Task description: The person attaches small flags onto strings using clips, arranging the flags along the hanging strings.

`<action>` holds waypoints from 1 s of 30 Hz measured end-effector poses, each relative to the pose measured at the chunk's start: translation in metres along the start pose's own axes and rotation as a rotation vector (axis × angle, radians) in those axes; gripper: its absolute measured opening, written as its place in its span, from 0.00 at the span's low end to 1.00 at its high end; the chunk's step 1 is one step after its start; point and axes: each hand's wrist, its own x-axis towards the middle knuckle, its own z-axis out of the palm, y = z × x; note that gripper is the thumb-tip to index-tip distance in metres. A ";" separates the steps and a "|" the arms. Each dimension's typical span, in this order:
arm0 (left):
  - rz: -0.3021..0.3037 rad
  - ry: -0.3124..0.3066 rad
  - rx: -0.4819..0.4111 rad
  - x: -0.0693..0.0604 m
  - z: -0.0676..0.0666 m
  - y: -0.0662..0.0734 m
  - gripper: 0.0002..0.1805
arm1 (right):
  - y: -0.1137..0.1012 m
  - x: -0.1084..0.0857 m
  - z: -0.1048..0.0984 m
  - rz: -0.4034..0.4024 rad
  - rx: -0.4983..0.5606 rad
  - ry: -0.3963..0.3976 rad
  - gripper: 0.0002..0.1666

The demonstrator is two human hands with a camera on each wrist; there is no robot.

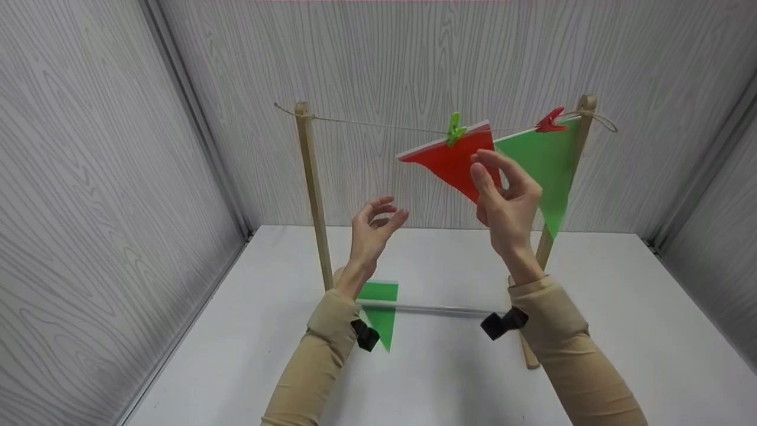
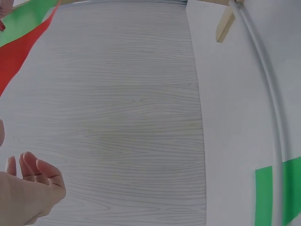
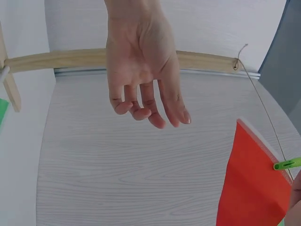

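A red pennant (image 1: 452, 163) hangs tilted from the string (image 1: 384, 125), held by a green clothespin (image 1: 454, 130) near the middle of its top edge. My right hand (image 1: 511, 207) is in front of the pennant's right part, fingers loosely bent, thumb and index tips apart. In the right wrist view only a bit of that hand (image 3: 294, 207) shows beside the pennant (image 3: 251, 183). My left hand (image 1: 372, 231) floats below the string with nothing in its relaxed fingers. A green pennant (image 1: 541, 165) hangs at the right under a red clothespin (image 1: 551, 121).
Two wooden posts, left (image 1: 313, 189) and right (image 1: 582, 136), carry the string. A pale rod (image 1: 437, 309) joins their bases. Another green pennant (image 1: 378, 291) lies on the white table (image 1: 443, 378) under the rod. Wood-grain panels (image 1: 378, 59) stand around the back and sides.
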 end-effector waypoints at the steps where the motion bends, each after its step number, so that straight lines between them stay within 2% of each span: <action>1: -0.007 0.000 0.012 -0.003 -0.001 -0.005 0.23 | 0.002 -0.005 -0.001 0.011 0.000 -0.009 0.14; 6: -0.031 -0.011 0.060 -0.020 -0.006 -0.032 0.21 | 0.021 -0.038 -0.008 0.062 -0.001 -0.050 0.15; 10: -0.020 -0.066 0.155 -0.035 -0.011 -0.052 0.19 | 0.044 -0.071 -0.015 0.163 0.018 -0.067 0.13; 15: -0.046 -0.166 0.319 -0.056 -0.021 -0.071 0.18 | 0.077 -0.114 -0.027 0.373 -0.044 -0.091 0.13; 20: -0.108 -0.285 0.412 -0.076 -0.028 -0.086 0.19 | 0.102 -0.144 -0.043 0.635 -0.123 -0.117 0.12; 22: -0.138 -0.324 0.453 -0.083 -0.030 -0.090 0.20 | 0.109 -0.152 -0.049 0.723 -0.148 -0.162 0.14; 25: -0.189 -0.353 0.538 -0.093 -0.033 -0.096 0.22 | 0.117 -0.165 -0.056 0.813 -0.176 -0.280 0.18; 28: -0.226 -0.371 0.625 -0.102 -0.035 -0.101 0.23 | 0.122 -0.176 -0.060 0.860 -0.197 -0.401 0.22; 30: -0.224 -0.392 0.686 -0.107 -0.036 -0.104 0.23 | 0.125 -0.181 -0.062 0.874 -0.207 -0.454 0.23</action>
